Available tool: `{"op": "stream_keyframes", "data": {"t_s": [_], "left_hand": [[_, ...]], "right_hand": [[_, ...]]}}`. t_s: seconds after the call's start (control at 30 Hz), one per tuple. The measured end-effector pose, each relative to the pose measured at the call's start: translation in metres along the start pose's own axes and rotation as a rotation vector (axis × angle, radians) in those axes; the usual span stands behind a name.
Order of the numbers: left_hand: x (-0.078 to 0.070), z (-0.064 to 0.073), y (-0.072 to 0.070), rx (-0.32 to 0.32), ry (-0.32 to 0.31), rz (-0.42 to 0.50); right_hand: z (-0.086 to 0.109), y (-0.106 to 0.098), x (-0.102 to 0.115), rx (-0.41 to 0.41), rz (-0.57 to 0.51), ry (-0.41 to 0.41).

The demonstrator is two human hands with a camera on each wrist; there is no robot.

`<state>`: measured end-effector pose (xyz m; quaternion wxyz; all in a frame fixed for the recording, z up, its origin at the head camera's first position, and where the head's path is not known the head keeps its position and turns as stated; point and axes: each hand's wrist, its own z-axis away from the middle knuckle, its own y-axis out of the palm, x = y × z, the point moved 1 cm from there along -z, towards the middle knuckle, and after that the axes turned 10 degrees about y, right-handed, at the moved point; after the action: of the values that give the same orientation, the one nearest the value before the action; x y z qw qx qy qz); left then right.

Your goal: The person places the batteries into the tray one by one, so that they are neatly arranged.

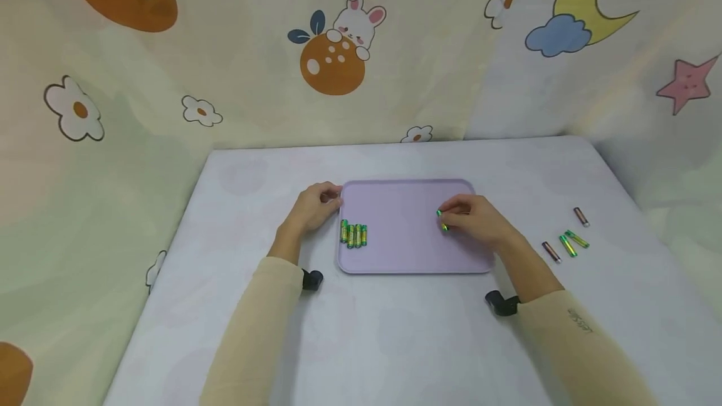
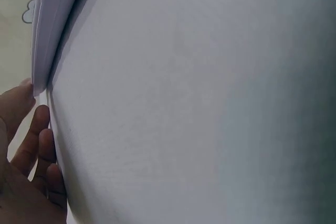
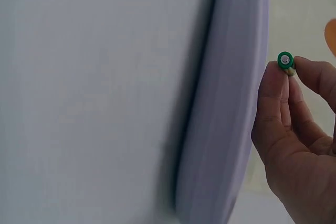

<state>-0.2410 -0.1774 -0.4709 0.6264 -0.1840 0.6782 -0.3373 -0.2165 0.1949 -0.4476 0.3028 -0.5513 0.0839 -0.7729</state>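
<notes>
My right hand (image 1: pixel 470 218) pinches a green battery (image 3: pixel 285 60) between thumb and fingertips, above the right part of a pale purple tray (image 1: pixel 400 262). In the head view a finger hides the middle of this battery. Beside the tray's left rim is my left hand (image 1: pixel 316 205), its thumb and fingertips touching the edge. The left wrist view shows the thumb against the tray rim (image 2: pixel 55 19) and the other fingers bent a little below it. Several green batteries (image 1: pixel 358 236) lie side by side at the left end inside the tray.
On the white-covered table (image 1: pixel 395 331), right of the tray, lie two green batteries (image 1: pixel 568 245) and two brown ones, one brown battery (image 1: pixel 581 217) farther back and another brown battery (image 1: pixel 551 252) nearer. A patterned cloth (image 1: pixel 248 49) hangs behind the table.
</notes>
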Motion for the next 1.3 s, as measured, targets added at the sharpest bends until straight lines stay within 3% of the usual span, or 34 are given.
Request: {"op": "stream_keyframes", "data": {"t_s": [0.27, 0.67, 0.93, 1.3], "left_hand": [[-0.001, -0.002, 0.001, -0.005, -0.021, 0.000], [0.000, 0.000, 0.002, -0.013, -0.006, 0.001], [-0.002, -0.003, 0.002, -0.006, -0.001, -0.018], [-0.002, -0.002, 0.003, -0.007, -0.013, -0.023]], "right_hand": [[-0.013, 0.037, 0.017, 0.051, 0.035, 0.012], [-0.018, 0.084, 0.041, 0.125, -0.109, 0.033], [-0.012, 0.076, 0.035, 0.078, -0.099, 0.073], [-0.002, 0.060, 0.025, 0.096, -0.121, 0.059]]}}
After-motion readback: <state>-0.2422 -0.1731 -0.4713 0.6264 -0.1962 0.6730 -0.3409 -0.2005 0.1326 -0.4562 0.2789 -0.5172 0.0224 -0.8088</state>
